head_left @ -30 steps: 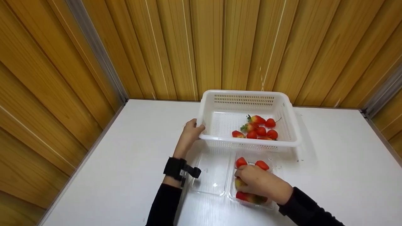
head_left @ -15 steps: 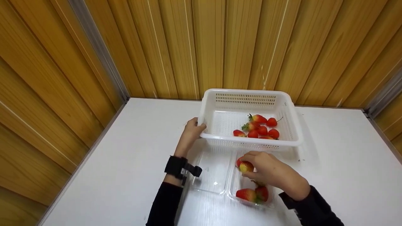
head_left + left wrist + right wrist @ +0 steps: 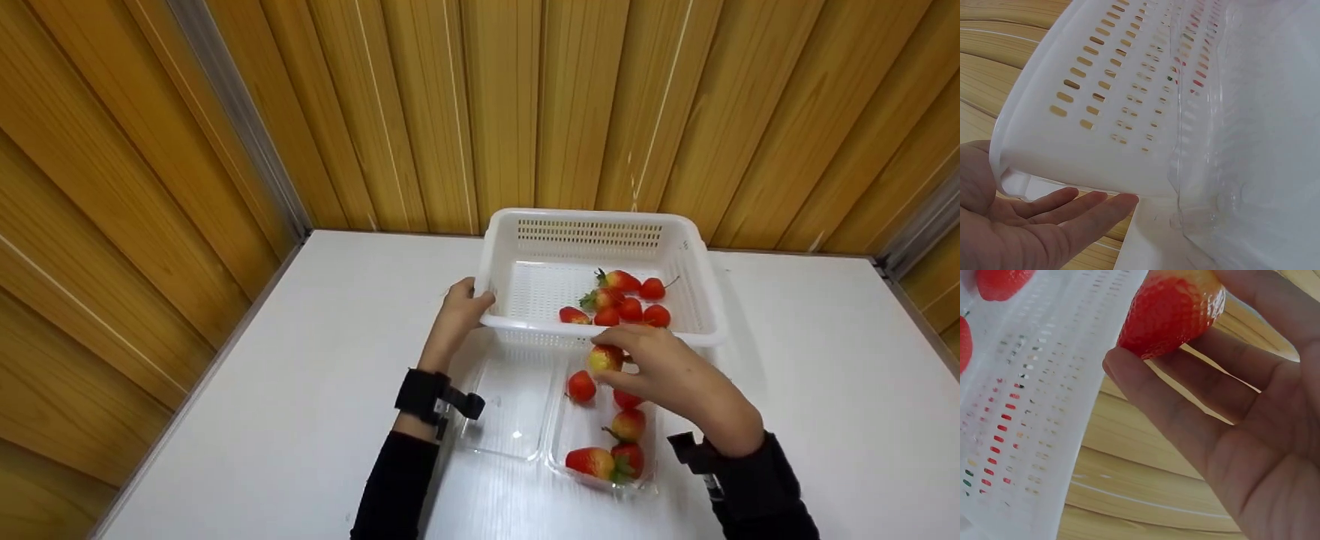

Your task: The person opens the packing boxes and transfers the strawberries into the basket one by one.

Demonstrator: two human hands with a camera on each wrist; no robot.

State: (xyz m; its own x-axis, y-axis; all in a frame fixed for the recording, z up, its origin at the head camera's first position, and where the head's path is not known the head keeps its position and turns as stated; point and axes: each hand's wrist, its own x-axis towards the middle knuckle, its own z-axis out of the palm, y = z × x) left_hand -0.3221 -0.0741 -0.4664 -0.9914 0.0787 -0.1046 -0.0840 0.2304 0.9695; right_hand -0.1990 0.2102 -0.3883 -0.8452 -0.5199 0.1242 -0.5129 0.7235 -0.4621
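Note:
My right hand (image 3: 671,371) pinches a red-and-yellow strawberry (image 3: 604,359) between thumb and fingers, over the far end of a clear plastic clamshell (image 3: 555,442). In the right wrist view the strawberry (image 3: 1171,312) hangs close to the white basket's wall. My left hand (image 3: 459,311) holds the near left corner of the white perforated basket (image 3: 592,334), thumb at the rim; in the left wrist view its fingers (image 3: 1095,216) reach beneath that rim. Inside the clamshell lie a round red fruit (image 3: 581,386), a red-yellow fruit (image 3: 628,425) and a large strawberry (image 3: 590,463), among others.
Several strawberries (image 3: 619,281) and small red fruits (image 3: 652,289), one with a stem, sit in the basket's right half. The clamshell's flat lid (image 3: 506,420) lies opened out to the left. Behind the white table (image 3: 360,337) stands a wood-patterned wall (image 3: 420,112).
My right hand was low in the clamshell, then lifted the strawberry and carried it away from me, up to the basket's front edge. My left hand keeps its hold on the basket.

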